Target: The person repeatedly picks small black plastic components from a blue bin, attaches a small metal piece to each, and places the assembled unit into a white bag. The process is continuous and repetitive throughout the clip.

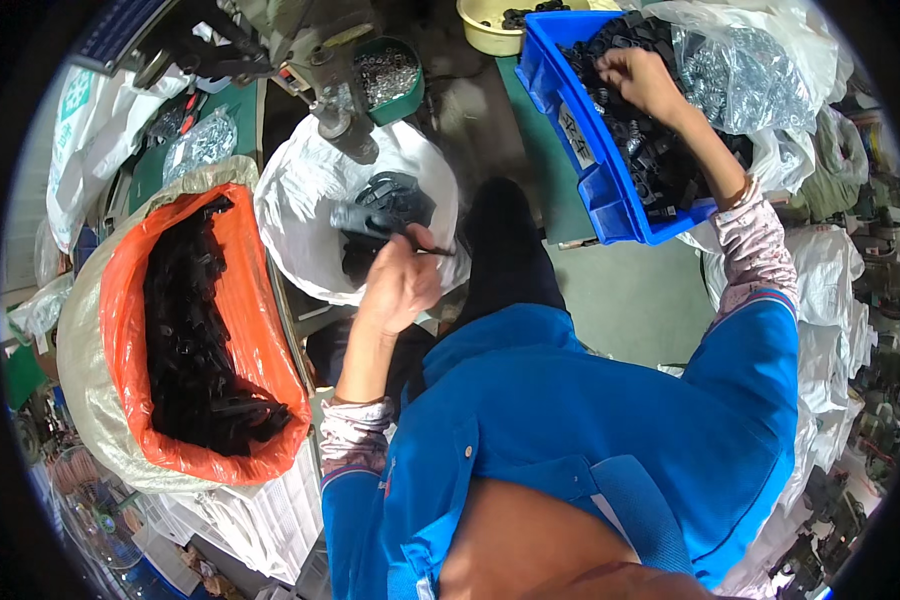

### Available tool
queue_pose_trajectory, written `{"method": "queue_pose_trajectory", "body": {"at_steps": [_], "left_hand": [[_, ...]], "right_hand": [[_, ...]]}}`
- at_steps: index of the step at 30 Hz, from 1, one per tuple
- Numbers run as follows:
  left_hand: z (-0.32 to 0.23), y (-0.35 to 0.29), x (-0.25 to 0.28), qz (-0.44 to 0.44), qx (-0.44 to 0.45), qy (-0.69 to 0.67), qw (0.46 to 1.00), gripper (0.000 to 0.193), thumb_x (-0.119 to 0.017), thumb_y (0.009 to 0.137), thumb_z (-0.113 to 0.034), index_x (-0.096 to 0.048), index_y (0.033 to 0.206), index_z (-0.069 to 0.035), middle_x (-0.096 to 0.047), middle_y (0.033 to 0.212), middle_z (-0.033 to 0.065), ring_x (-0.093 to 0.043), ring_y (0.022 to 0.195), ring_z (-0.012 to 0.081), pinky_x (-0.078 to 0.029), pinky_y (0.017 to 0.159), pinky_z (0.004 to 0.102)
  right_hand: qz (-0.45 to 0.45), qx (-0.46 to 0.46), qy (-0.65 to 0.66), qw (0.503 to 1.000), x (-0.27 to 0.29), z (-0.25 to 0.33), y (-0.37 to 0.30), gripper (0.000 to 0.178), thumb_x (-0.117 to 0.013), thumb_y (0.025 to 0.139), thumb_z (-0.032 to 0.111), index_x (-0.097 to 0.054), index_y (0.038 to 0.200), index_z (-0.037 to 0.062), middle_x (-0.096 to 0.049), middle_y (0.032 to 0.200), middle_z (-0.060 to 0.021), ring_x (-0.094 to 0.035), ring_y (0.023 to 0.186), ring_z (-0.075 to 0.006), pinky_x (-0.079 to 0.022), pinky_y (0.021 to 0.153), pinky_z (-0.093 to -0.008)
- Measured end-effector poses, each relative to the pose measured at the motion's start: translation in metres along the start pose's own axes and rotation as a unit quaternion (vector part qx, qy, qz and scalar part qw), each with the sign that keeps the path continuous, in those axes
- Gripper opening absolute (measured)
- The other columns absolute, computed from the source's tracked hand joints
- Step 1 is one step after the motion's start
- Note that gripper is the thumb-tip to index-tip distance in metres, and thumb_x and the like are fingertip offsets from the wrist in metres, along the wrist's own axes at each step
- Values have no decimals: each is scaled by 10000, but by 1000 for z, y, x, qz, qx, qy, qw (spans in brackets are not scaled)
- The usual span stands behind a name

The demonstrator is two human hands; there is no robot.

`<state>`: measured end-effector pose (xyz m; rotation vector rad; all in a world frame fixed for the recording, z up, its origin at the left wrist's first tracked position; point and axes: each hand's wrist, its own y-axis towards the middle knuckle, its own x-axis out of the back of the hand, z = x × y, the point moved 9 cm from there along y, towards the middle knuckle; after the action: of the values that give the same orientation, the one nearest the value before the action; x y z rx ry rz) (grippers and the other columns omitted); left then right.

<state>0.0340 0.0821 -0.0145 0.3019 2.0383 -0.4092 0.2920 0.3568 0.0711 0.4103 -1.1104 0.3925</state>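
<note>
Orange-lined sack (pixel 255 340) at left, heaped with dark parts. White-lined tub (pixel 295 215) beside it. Blue crate (pixel 562 115) at right, filled with black parts (pixel 660 165). Right hand (pixel 644 82) over these, fingers curled (cannot tell whether they grip anything). Left hand (pixel 406 282) at tub's near side, fingers pinched closed on slim dark piece (pixel 436 251).

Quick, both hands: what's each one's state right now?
Left hand: closed, holding a slim dark piece.
Right hand: at the black parts in the blue bin; cannot tell whether holding any.
</note>
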Motion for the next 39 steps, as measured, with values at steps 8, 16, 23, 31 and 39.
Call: {"method": "queue_pose_trajectory", "body": {"at_steps": [8,16,23,31,39], "left_hand": [[53,65,-40,-7,121,239,963,324,-391,995,-302,-561,1003,-26,-614,871,74,-494,555,97,-399,522,213],[-8,120,-73,-64,-151,299,940,213,-585,884,-94,-631,1068,4,-635,989,67,-568,804,115,-449,749,250],[7,171,-106,-34,-167,263,950,252,-712,807,-93,-660,1043,-22,-673,902,61,-618,784,139,-479,640,275],[10,191,-111,-47,-156,284,945,222,-705,819,-148,-670,998,-22,-680,844,85,-659,762,167,-508,620,284],[1,212,-131,-37,-205,357,911,192,-694,822,-97,-667,976,14,-684,839,100,-662,707,153,-562,670,265]], "right_hand": [[-5,25,-14,1000,-34,-23,-23,230,-622,761,-3,-543,976,3,-600,811,-191,-584,793,-387,-481,703,-402],[41,-84,504,858,-1,12,-60,228,-630,868,81,-610,1073,-17,-659,917,-72,-640,795,-124,-522,730,-228],[69,-75,505,857,4,65,-75,229,-677,843,144,-656,1029,12,-671,888,-63,-634,808,-110,-509,700,-230],[12,-55,456,888,17,54,-78,198,-671,833,84,-662,1017,10,-676,888,-59,-628,795,-93,-499,713,-224],[-13,-114,543,832,19,32,-88,243,-614,898,191,-630,1055,5,-656,889,-39,-617,786,-91,-514,678,-220]]}}
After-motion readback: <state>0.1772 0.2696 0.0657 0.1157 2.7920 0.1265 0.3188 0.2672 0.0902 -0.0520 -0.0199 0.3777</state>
